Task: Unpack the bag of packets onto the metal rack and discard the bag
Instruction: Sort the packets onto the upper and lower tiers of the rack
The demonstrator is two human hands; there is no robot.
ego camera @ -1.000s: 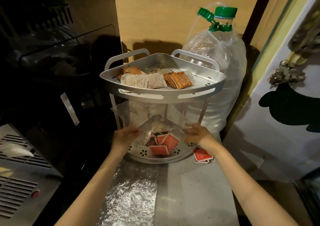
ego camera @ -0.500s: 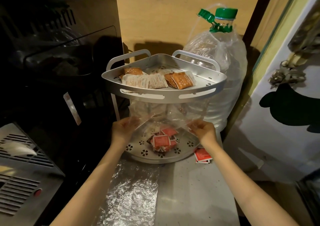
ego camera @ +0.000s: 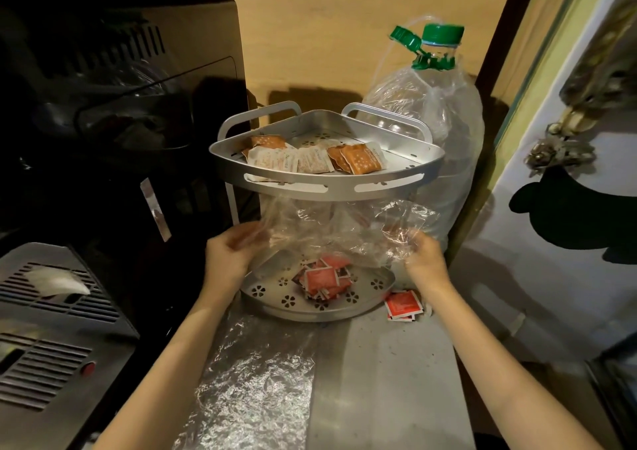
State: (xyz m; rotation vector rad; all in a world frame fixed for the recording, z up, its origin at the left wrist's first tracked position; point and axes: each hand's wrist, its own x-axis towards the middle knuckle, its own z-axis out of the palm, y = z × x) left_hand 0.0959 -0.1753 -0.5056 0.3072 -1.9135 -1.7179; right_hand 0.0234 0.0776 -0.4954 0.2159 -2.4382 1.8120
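A two-tier metal corner rack stands on the counter. Its lower tray holds a heap of red packets. Orange and white packets lie on the upper tray. Between the tiers hangs a clear plastic bag, crumpled, with nothing visible inside it. My left hand grips its left edge and my right hand grips its right edge, both just above the lower tray's rim. A couple of red packets lie on the counter to the right of the rack.
A large plastic water bottle with a green cap stands behind the rack on the right. A black appliance fills the left side, a grey vented unit sits below it. Foil covers the counter in front.
The bag has been lifted off the lower tray and the red packets now lie loose in a heap there. Both hands rose slightly and spread apart with the bag.
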